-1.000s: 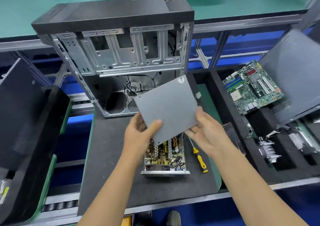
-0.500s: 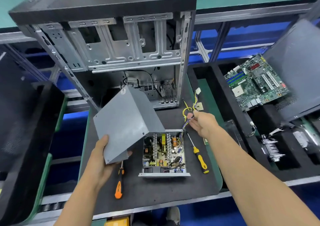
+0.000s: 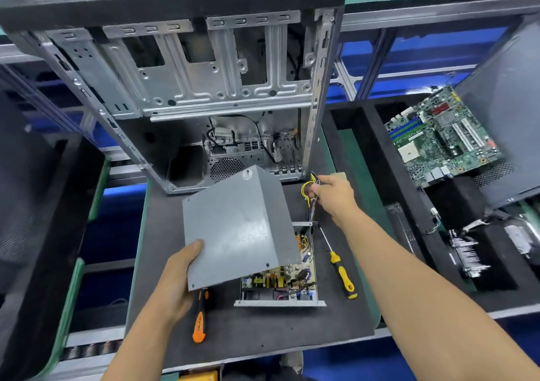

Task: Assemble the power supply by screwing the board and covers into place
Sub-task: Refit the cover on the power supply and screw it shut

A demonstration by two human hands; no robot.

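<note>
My left hand (image 3: 178,281) grips the near left corner of the grey metal cover (image 3: 236,225), which hangs tilted over the left part of the open power supply base (image 3: 280,303). The circuit board (image 3: 277,278) shows inside the base below the cover's right edge. My right hand (image 3: 333,196) pinches the bundle of yellow and coloured wires (image 3: 309,202) that rises from the base's far right corner. An orange-handled screwdriver (image 3: 200,316) lies under my left hand. A yellow-handled screwdriver (image 3: 342,272) lies right of the base.
All of this sits on a black mat (image 3: 263,337). An open computer case (image 3: 181,88) stands behind it. To the right, black foam trays hold a green motherboard (image 3: 441,138) and metal parts (image 3: 467,255). A dark panel (image 3: 508,112) leans at far right.
The cover swung from the left back over the power supply base in my left hand. My right hand, which had left the cover for the wire bundle, lifted it slightly farther back.
</note>
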